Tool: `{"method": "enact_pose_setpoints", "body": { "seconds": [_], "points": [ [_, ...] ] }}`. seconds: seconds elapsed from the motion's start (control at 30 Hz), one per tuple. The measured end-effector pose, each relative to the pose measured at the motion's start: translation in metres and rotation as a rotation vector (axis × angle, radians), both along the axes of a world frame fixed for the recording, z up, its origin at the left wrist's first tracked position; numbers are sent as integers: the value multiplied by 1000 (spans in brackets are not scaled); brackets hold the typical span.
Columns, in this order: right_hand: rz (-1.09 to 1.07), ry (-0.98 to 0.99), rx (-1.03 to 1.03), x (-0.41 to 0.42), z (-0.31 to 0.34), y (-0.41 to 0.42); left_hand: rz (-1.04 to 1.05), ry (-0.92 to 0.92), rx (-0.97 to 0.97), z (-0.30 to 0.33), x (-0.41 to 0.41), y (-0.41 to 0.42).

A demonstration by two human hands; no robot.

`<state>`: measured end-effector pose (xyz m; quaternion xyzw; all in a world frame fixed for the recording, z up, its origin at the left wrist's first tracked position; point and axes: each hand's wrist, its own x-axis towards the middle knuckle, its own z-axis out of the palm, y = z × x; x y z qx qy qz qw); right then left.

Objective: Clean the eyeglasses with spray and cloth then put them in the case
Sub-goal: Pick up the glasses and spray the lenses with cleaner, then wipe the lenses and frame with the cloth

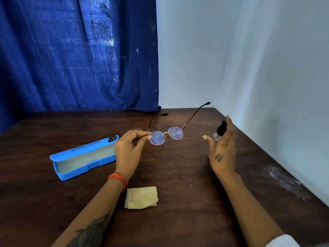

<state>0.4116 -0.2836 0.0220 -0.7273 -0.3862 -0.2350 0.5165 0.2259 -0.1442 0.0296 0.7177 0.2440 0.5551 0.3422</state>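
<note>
My left hand (128, 150) pinches the round metal-framed eyeglasses (167, 135) at the frame's left hinge and holds them above the table with both temples unfolded, pointing away from me. My right hand (221, 150) is at the small clear spray bottle (219, 133) with a black cap, fingers straight and thumb spread. The bottle shows between thumb and fingers; its lower part is hidden, and I cannot tell whether the hand touches it. A folded yellow cloth (141, 197) lies near the front. The blue case (83, 156) lies open at the left.
The dark wooden table (178, 175) has small crumbs right of the cloth and a whitish smear (284, 180) by its right edge. A blue curtain hangs behind on the left, and a pale wall runs along the right.
</note>
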Motion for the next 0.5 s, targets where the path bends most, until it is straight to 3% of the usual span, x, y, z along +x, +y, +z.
{"method": "enact_pose_setpoints", "body": {
  "seconds": [0.23,0.37,0.5],
  "points": [
    [-47,0,-98,1,-4,-3,-13,11,-23,-2,-2,-1],
    [-237,-222,-118,-13,2,-3,-13,22,-43,-2,-2,-1],
    [47,-398,-67,-43,3,7,-10,11,-97,-4,-2,0]
  ]
}}
